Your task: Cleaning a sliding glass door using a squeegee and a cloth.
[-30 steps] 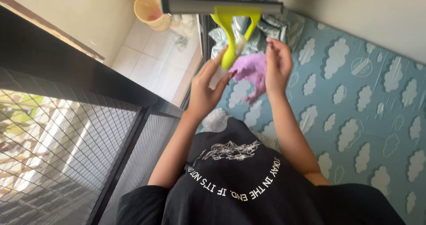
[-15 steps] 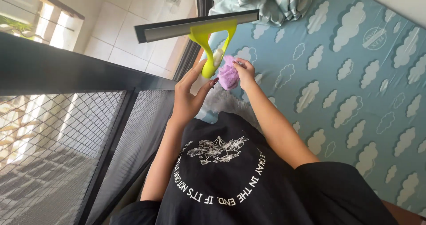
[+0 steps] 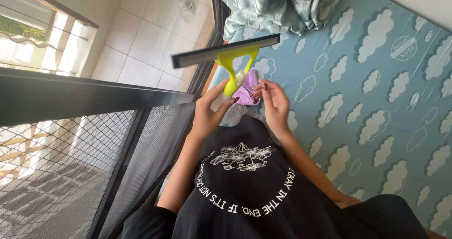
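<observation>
Head view: left hand [image 3: 209,114] grips yellow-green squeegee [image 3: 230,64] by its handle, fingers curled round it, dark blade uppermost, tilted. Right hand [image 3: 273,102], at 3 o'clock of the handle, pinches purple cloth [image 3: 248,90] against it. Cloud-print mattress [image 3: 376,102] beneath; crumpled bedding [image 3: 287,6] at 12 o'clock; mesh window screen [image 3: 70,168] at 8 o'clock.

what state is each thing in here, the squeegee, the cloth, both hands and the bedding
squeegee: held upright by its handle, blade on top
purple cloth: crumpled, pinched against the handle
left hand: gripping the handle
right hand: fingers on the cloth
blanket: bunched up
mattress: bare, cloud-patterned
</observation>
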